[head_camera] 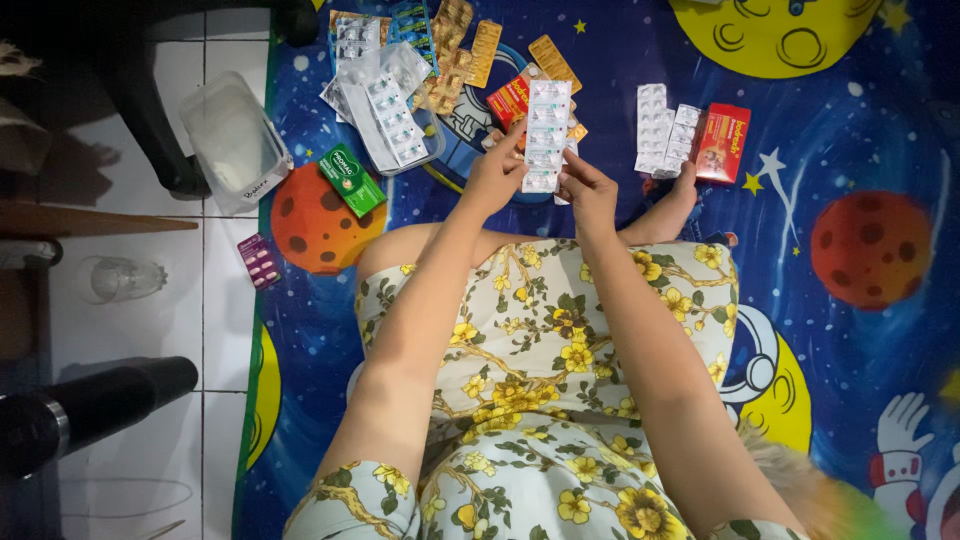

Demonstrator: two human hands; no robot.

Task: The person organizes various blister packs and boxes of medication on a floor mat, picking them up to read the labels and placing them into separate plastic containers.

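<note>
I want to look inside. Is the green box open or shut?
Shut. The green box lies flat on the mat, with no flap sticking out.

2 hands: left hand (493, 172), right hand (588, 190). 2 red boxes: red box (722, 143), second red box (509, 100). 1 green box (351, 180). 1 clear lidded tub (234, 140). 1 drinking glass (120, 279). 1 pink blister strip (259, 261). Gold blister strips (484, 53): at least 4; the overlapping silver ones can't be counted.

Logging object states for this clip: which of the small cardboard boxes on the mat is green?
The green box lies left of the hands, beside the clear plastic tray. The other two boxes are red.
</note>
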